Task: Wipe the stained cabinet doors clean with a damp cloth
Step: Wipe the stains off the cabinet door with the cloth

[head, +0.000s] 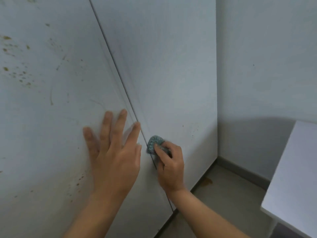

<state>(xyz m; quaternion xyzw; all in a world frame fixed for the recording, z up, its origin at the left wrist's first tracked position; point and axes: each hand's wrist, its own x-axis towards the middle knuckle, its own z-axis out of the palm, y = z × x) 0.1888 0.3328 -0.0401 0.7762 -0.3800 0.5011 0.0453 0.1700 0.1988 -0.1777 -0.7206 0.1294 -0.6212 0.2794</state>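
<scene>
Two white cabinet doors meet at a thin dark seam. The left door [51, 109] is speckled with brownish-green spots and faint smears, while the right door [171, 74] looks mostly clean, with a few tiny dark specks low down. The left hand [115, 157] lies flat on the left door, fingers straight and spread. The right hand [169, 167] grips a bunched blue-green cloth [154, 144], pressing it against the seam low on the right door.
</scene>
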